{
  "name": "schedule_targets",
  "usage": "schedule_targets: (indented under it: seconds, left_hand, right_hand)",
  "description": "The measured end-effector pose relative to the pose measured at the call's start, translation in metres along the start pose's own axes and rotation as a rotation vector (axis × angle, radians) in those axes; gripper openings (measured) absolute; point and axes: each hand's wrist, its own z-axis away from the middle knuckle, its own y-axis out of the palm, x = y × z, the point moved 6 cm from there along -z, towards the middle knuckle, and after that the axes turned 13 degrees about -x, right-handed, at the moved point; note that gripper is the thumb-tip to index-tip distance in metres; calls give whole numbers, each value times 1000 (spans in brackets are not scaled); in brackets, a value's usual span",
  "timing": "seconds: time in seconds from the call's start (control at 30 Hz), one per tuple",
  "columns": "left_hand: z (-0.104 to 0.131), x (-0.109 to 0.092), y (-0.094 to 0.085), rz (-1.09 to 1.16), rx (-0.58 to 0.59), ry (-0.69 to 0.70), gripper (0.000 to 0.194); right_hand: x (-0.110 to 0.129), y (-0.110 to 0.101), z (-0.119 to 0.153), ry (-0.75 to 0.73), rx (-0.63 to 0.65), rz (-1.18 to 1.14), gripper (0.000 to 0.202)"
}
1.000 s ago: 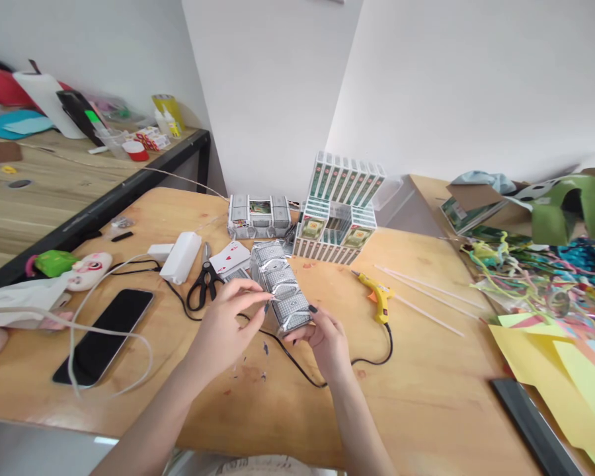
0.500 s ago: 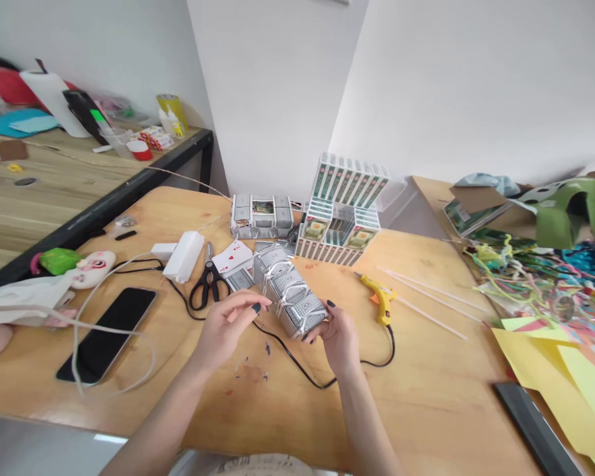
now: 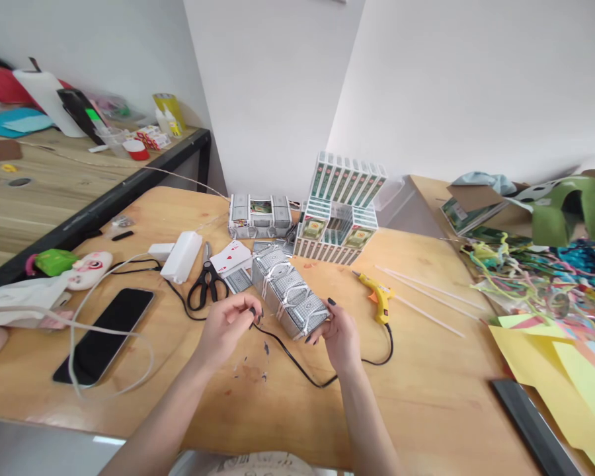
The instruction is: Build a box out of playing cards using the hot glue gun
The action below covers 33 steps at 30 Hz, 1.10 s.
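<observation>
A long box covered in grey-patterned playing cards (image 3: 292, 294) is tilted above the table, with white loops on its upper face. My right hand (image 3: 340, 334) grips its near right end between thumb and fingers. Left of the box, my left hand (image 3: 233, 324) is closed in a pinch, apart from the box; anything between the fingertips is too small to make out. Just beyond lie black scissors (image 3: 208, 284) and loose playing cards (image 3: 232, 256). A yellow glue gun (image 3: 377, 297) rests on the table to the right of my right hand.
Behind stand a second card-covered box (image 3: 260, 217) and a structure of stacked card packs (image 3: 337, 218). A phone (image 3: 106, 337) and a white adapter (image 3: 182, 256) lie left. Clear glue sticks (image 3: 429, 301), a black cable (image 3: 297, 363) and yellow paper (image 3: 535, 370) lie around.
My left hand's fingers have curled in closer together, and the hand has drawn slightly away from the box. My right hand keeps its hold on the box, which has barely moved.
</observation>
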Motion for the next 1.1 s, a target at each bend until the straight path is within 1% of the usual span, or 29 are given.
schedule_targets:
  seconds: [0.13, 0.27, 0.4, 0.47, 0.6, 0.73, 0.8, 0.87, 0.93, 0.97, 1.0, 1.07, 1.1]
  left_hand:
    - [2, 5, 3, 27, -4, -101, 9]
    - [4, 7, 7, 35, -1, -178, 14]
    - [5, 8, 9, 51, -3, -209, 17]
    - [4, 9, 9, 70, -21, -202, 17]
    - [4, 9, 8, 106, -67, -186, 17]
    - [4, 3, 14, 133, -25, -186, 19]
    - [3, -1, 17, 149, -14, -208, 21]
    - [3, -4, 20, 162, -16, -232, 22]
    - [3, -6, 23, 167, -11, -246, 23]
    - [2, -6, 25, 167, -4, -252, 24]
    - [2, -6, 27, 166, 2, -255, 24]
    - [1, -6, 30, 162, 12, -251, 24]
    - [0, -6, 31, 158, 14, -247, 24]
  right_hand:
    - [1, -1, 0, 10, -8, -9, 34]
    - [1, -4, -3, 7, -16, 21, 34]
    - [5, -7, -12, -7, -33, 158, 38]
    - [12, -4, -18, -46, -10, 264, 41]
    - [34, 5, -28, -249, 48, 482, 44]
    - [50, 6, -29, -414, 38, 607, 39]
    - [57, 5, -25, -497, -11, 652, 37]
    - [68, 6, -15, -630, -79, 696, 33]
    - [78, 15, 0, -777, -93, 735, 26]
    - [80, 22, 8, -825, -49, 757, 23]
    - [80, 31, 15, -851, 26, 781, 21]
    - [77, 49, 27, -856, 187, 842, 20]
    - [75, 57, 31, -861, 238, 870, 18]
